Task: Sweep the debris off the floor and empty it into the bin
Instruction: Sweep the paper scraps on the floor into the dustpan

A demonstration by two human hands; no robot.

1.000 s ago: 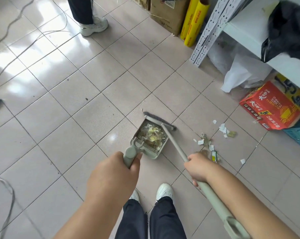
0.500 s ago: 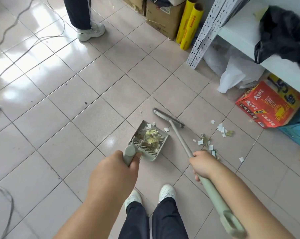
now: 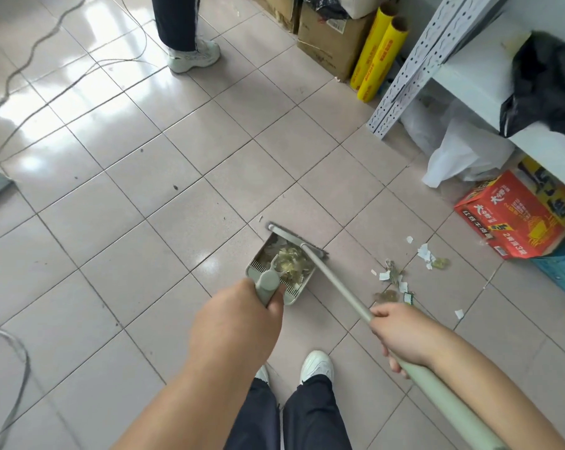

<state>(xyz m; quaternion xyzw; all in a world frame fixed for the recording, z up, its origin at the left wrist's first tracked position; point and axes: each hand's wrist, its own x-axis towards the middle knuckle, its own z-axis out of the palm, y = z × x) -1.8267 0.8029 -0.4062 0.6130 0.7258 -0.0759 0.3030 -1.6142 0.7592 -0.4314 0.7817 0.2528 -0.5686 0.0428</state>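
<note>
Running out of view at about 5 o'clock, the broom is being cut off by the lower edge, so the end of its pole is not being shown. Its pole is being gripped by the right hand, fingers curled round it; the fingertips are being hidden beneath the pole. The broom's head is being laid along the far lip of the dustpan, touching it, and part of that lip is being covered by it. The dustpan's handle is being held by the left hand, thumb pressed along one side; the other fingers are being hidden behind the hand, so how they lie cannot be told. Inside the dustpan a heap of yellowish scraps is being carried, too blurred to be named piece by piece.

Loose debris is being left on the floor at about 3 o'clock of the dustpan, scattered toward a red box that is being partly tucked under a white shelf. No bin is being made out with any certainty. Open tile is being offered from 9 to 12 o'clock, bounded by cables at the left edge and by another person's shoe at 11 o'clock, the body above it being cut off.
</note>
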